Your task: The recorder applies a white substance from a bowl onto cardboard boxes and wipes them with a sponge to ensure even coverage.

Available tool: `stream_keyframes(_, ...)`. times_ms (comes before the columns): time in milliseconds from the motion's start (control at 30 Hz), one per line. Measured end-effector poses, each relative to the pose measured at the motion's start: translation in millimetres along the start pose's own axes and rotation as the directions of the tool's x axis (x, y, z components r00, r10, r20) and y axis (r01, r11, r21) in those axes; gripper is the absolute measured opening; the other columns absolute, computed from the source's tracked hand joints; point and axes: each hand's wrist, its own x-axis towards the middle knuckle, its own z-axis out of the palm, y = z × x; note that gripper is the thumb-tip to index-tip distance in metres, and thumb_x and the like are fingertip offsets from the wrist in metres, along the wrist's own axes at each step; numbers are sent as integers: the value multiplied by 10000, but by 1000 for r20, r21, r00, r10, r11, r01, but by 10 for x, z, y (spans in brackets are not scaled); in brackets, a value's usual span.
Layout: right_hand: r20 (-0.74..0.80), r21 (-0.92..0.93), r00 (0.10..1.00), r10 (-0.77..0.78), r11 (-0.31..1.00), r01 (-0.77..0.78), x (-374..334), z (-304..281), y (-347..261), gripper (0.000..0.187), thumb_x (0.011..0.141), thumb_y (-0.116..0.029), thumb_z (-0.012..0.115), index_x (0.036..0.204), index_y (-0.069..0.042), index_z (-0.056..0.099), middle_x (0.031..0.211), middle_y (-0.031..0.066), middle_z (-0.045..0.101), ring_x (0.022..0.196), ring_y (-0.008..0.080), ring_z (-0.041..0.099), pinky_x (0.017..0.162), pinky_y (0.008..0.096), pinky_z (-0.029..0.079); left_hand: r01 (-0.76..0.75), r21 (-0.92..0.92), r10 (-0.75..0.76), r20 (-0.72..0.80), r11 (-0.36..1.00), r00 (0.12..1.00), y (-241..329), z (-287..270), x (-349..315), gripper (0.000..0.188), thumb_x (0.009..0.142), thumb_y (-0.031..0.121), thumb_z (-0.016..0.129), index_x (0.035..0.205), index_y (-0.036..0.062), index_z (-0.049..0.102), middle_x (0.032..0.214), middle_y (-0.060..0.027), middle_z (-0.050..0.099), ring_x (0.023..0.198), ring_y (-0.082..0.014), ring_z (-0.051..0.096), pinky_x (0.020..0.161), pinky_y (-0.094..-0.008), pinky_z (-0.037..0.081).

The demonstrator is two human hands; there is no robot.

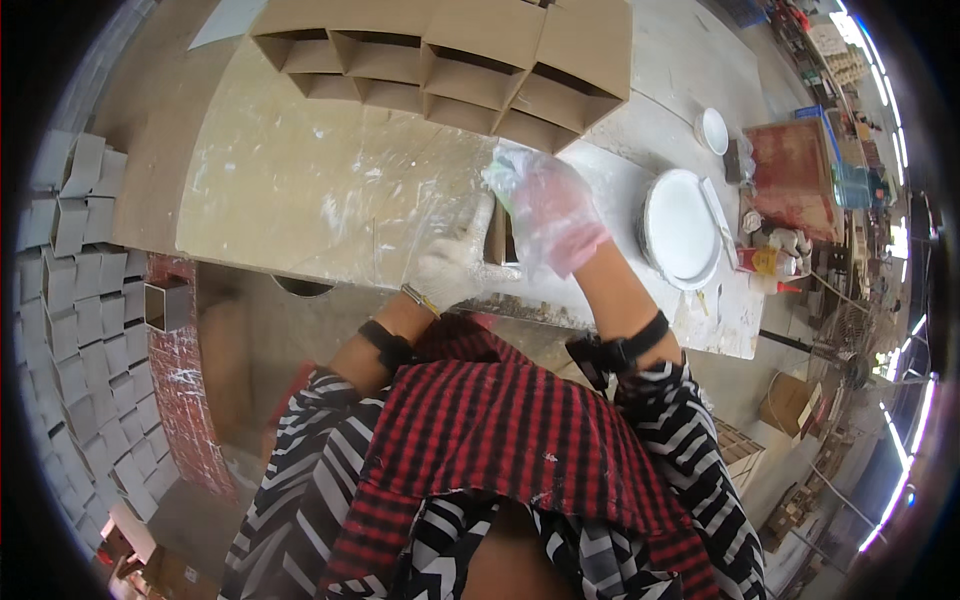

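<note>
Though board gives me room toward 9 o'clock, bench edge crowds 6, rack 12; box between left hand, thumb and finger apart, and right hand, fingers plastic-veiled, can't tell.

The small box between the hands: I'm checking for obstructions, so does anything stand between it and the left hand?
Nothing visible, apart from the white glove on the left hand, whose finger and thumb appear to touch the small box. The right hand, gloved in pink, is to its right.
</note>
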Motion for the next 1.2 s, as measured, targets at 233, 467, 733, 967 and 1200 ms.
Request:
stream_keyframes(233, 457, 641, 880, 131, 638, -428, -641, -186, -495, 295, 997, -199, 542, 1191, -3, 647, 1152, 181, 702, 1129, 337, 648, 962, 397, 507, -140, 209, 169, -128, 968, 977, -19, 61, -12, 1059, 800, 452, 769, 1592, 40, 199, 1408, -320, 501, 1185, -459, 588, 1012, -456, 485)
stream_keyframes(467, 190, 951, 903, 385, 158, -267, -481, -391, -51, 332, 996, -205, 561, 1253, -14, 648, 1236, 183, 676, 1116, 304, 652, 1004, 361, 494, -160, 401, 233, -141, 902, 962, 329, -310, -78, 896, 846, 568, 664, 1529, 67, 369, 1346, -245, 569, 1262, -370, 563, 1113, -472, 400)
stream_keyframes(733, 47, 426, 998, 41, 903, -57, 58, -47, 331, 272, 944, -209, 585, 1159, -75, 686, 1090, 163, 706, 980, 315, 690, 845, 390, 549, -512, 748, 458, 312, 421, 833, 347, 102, 74, 645, 969, 487, 505, 1475, 93, 439, 1474, -141, 516, 1399, -284, 449, 1239, -432, 233)
stream_keyframes(967, 209, 66, 938, 275, 953, -294, -401, -430, 738, 202, 938, -166, 569, 1046, -93, 723, 940, 158, 724, 897, 343, 694, 814, 387, 555, -540, 643, 622, 125, 542, 773, 506, 47, 19, 462, 926, 172, 473, 1345, -8, 542, 1089, -151, 647, 1157, -331, 619, 1192, -455, 315)
stream_keyframes(1200, 290, 403, 948, 133, 881, -247, -333, 26, 753, 285, 999, -53, 468, 1227, 100, 548, 1298, 227, 603, 1164, 284, 615, 938, 380, 530, -555, 608, 535, 240, 567, 810, 631, -76, 37, 622, 892, 368, 618, 1367, -23, 525, 1215, -193, 646, 1181, -348, 605, 1175, -477, 336)
